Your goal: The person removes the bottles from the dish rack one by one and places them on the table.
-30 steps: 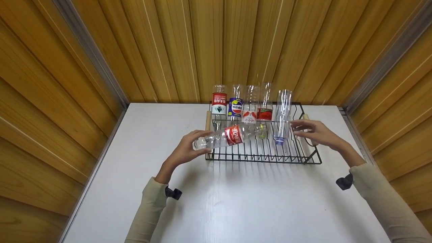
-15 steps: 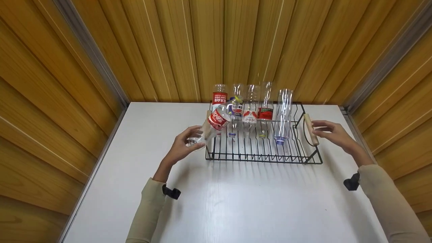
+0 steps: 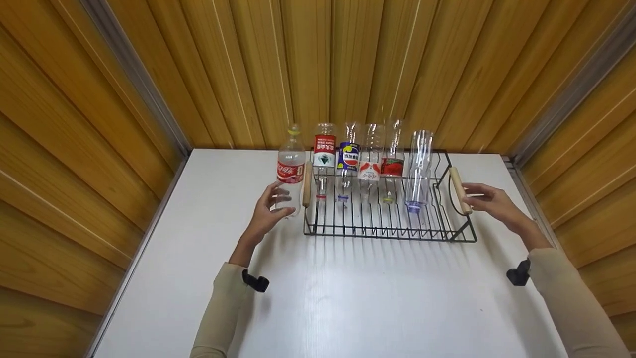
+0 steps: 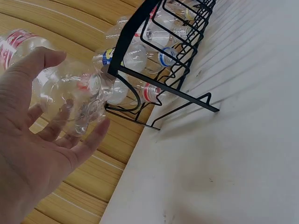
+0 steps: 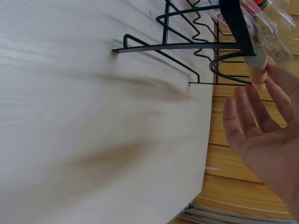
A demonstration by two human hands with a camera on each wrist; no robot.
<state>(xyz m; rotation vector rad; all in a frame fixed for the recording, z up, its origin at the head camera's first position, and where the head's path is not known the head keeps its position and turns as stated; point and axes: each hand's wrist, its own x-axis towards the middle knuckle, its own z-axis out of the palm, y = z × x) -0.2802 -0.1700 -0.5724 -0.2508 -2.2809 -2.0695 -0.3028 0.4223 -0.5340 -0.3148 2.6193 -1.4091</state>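
Note:
My left hand (image 3: 266,209) holds a clear plastic bottle (image 3: 291,171) with a red and white label and a yellow neck ring. The bottle stands upright, neck up, just left of the dish rack. In the left wrist view, thumb and fingers (image 4: 88,142) curl round its lower part. At the rack's right side, my right hand (image 3: 494,204) has its fingertips at the wooden handle (image 3: 459,191), the fingers only loosely bent. Several clear bottles, among them one with a Pepsi label (image 3: 349,157), lean neck-down in a row in the black wire rack (image 3: 387,237).
The rack's left wooden handle (image 3: 307,185) is close beside the held bottle. Behind the rack rises a wood-panelled wall (image 3: 348,64). The white table (image 3: 372,298) extends in front, with metal strips along the side walls.
My left hand has swung the bottle from lying slanted over the rack to upright at its left. My right hand has moved from near the rightmost bottle out to the right handle.

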